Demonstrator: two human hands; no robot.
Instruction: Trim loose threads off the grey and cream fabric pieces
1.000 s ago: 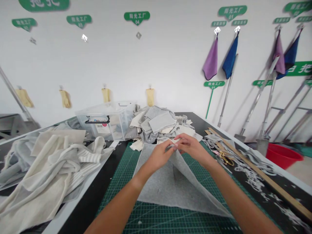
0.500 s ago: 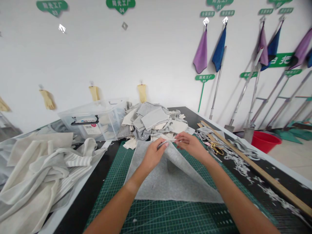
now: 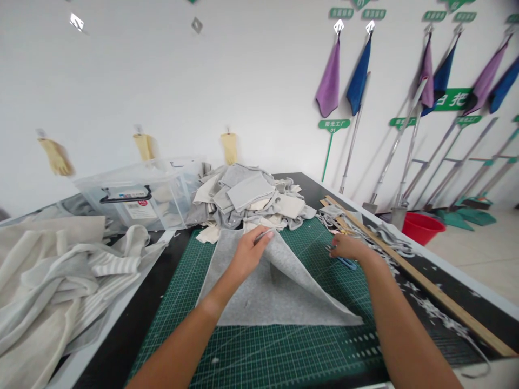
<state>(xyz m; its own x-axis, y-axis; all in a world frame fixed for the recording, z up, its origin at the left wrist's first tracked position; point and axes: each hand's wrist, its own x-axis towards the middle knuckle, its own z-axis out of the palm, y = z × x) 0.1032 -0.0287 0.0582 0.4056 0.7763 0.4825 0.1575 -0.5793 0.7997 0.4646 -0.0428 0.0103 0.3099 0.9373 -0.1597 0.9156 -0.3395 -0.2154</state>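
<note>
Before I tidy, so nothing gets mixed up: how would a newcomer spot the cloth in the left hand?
On the black table, find the gridded green mat. The grey cloth lies on it, its far edge pinched by the left hand. Unlike the heaped cloths behind, it is spread out.

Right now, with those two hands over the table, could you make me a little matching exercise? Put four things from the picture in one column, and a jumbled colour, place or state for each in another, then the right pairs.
Column one
1. Left hand
2. Right hand
3. Bucket
4. Cutting mat

Column two
A. Red
B. Pinching the grey cloth
C. Green, with a fine grid
D. At a blue-handled tool

Right pairs: 1-B, 2-D, 3-A, 4-C
</note>
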